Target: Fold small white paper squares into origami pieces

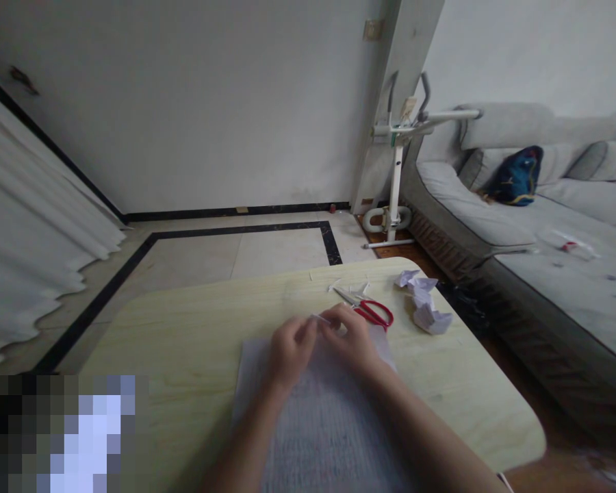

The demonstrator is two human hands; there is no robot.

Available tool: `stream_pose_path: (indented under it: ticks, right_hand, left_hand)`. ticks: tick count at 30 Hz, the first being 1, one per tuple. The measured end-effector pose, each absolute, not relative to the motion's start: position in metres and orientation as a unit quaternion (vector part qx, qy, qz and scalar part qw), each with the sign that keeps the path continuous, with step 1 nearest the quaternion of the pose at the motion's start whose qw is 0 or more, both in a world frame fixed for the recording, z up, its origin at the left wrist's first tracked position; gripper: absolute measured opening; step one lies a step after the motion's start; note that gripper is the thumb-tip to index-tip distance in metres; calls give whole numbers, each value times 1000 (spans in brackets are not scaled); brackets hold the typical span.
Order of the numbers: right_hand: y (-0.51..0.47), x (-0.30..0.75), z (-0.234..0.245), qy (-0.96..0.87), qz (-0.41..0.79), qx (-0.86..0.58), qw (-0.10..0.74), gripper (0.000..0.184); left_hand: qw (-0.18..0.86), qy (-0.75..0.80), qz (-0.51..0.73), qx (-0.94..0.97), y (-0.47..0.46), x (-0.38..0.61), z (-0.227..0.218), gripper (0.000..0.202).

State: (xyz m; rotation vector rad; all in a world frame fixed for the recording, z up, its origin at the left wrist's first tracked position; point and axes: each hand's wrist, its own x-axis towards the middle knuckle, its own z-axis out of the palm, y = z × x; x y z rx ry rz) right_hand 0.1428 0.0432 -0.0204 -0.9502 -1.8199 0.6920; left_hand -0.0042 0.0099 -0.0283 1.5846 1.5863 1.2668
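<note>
Both hands meet above the top edge of a large sheet of paper [323, 431] covered in lines of writing. My left hand [291, 348] is closed in a pinch, and so is my right hand [353, 339]. Between their fingertips shows a small white piece of paper [318, 317], mostly covered by the fingers. Just beyond my right hand lie scissors [377, 313] with red handles, blades pointing away to the left. Thin white paper scraps [360, 290] are scattered by the blades.
Folded or crumpled white papers [431, 319] sit near the right edge of the pale wooden table [185, 342]. A grey sofa [554, 274] stands to the right, holding a dark blue bag [518, 177]. White exercise equipment [396, 171] is behind the table.
</note>
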Motion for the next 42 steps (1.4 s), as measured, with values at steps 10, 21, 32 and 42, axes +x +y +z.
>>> stream_pose_path:
  ticks: [10, 21, 32, 42]
  right_hand:
    - [43, 143, -20, -767, 272, -384, 436, 6]
    - [42, 143, -23, -779, 234, -414, 409, 12]
    - [40, 143, -18, -789, 198, -410, 413, 11]
    - [39, 141, -17, -793, 187, -427, 393, 12]
  left_hand:
    - [291, 588, 482, 581, 10, -3, -25, 21]
    - [250, 600, 478, 590, 8, -2, -27, 22]
    - [240, 584, 480, 609, 6, -1, -22, 18]
    - [227, 591, 483, 605, 7, 0, -25, 19]
